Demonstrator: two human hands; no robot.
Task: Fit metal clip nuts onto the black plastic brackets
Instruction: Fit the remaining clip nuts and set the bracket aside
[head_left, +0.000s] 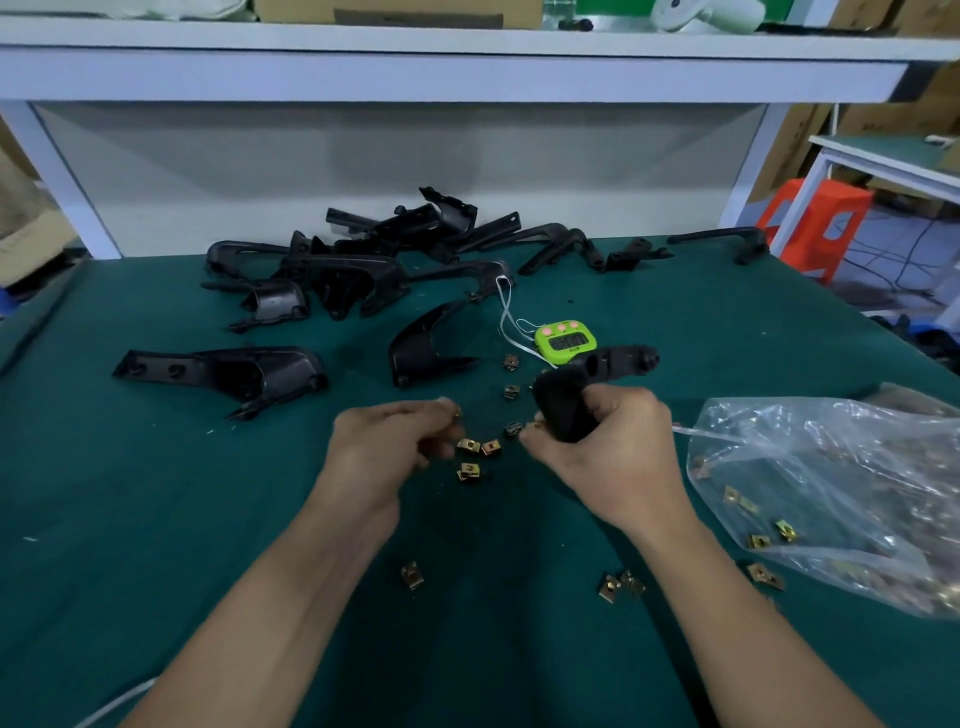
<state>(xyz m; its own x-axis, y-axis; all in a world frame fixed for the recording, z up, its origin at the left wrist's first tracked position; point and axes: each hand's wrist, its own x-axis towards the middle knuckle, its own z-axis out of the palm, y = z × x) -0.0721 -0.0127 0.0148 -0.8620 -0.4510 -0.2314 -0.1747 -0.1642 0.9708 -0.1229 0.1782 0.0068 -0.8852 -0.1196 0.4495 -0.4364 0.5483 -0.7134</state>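
Head view looks down on a workbench covered in a dark green, felt-like mat (156, 493). The right hand (618, 457) is wrapped tightly around a glossy black plastic bracket (563, 408), held just above the mat. The bracket's rounded, hollow body sits in the palm, and its flat perforated arm juts up and to the right. The left hand (395, 441) hovers just beside it with its fingers curled inward. A brass-coloured glint at the index fingertip looks like a pinched clip nut (456, 414), though blur softens the detail.

Between and just below the two hands lie loose clip nuts (469, 445), small folded squares of yellowish plated metal with a hole in each face. More of these are scattered nearer the person, singly (413, 575) and as a pair (618, 584).

At right lies a crumpled clear plastic bag (831, 467), with more nuts showing through its wrinkled film. Behind the hands stands a lime-green digital timer (565, 341) with pink buttons and a white cord. A heap of curved black brackets (353, 270) lies at the far edge. One long bracket (228, 371) lies apart at the left, and a scoop-shaped one (421, 343) is near the timer. An orange plastic stool (815, 218) stands beyond the bench.
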